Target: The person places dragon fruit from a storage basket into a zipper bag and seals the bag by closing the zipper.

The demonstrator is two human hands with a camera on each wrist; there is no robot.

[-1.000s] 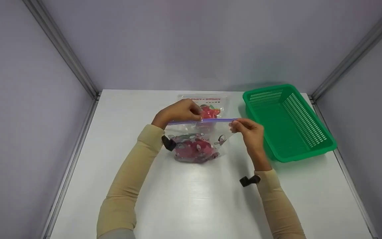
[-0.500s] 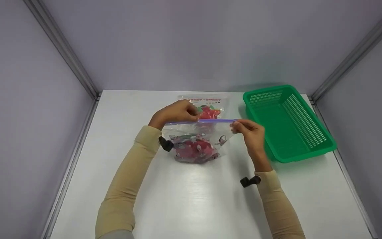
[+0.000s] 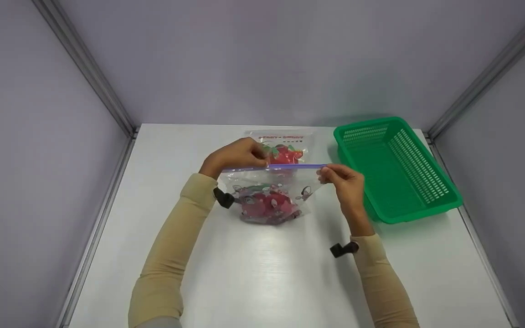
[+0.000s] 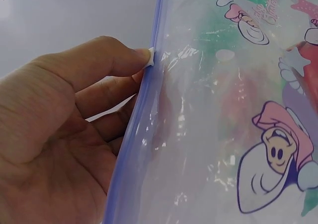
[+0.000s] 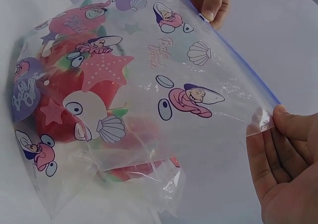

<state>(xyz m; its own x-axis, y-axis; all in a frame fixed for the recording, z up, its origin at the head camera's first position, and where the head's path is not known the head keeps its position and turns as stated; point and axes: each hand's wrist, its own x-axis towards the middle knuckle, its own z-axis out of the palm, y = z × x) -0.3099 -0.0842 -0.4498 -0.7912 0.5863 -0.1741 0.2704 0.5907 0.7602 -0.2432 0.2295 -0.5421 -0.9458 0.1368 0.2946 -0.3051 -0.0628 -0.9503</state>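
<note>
A clear zip bag [image 3: 285, 200] printed with cartoon shells and starfish stands upright, its purple zip strip [image 3: 296, 166] stretched across the top. Red and green pieces [image 5: 62, 110] show through its lower part. My left hand [image 3: 239, 154] pinches the small white slider [image 4: 151, 57] on the strip, thumb on the near side. At the bag's upper right corner, my right hand [image 3: 347, 182] grips the plastic between thumb and fingers. In the right wrist view the slider [image 5: 203, 18] sits by the left hand's fingertips at the top.
Behind the zip bag lies a clear packet [image 3: 306, 136] with red lettering and red and green contents. A green plastic basket [image 3: 399, 218] with slotted sides stands on the white table [image 3: 262, 273] at the right. Grey walls enclose the back and sides.
My left hand has slid left along the purple strip with the slider, away from the right hand. The right hand holds the bag's corner in nearly the same place.
</note>
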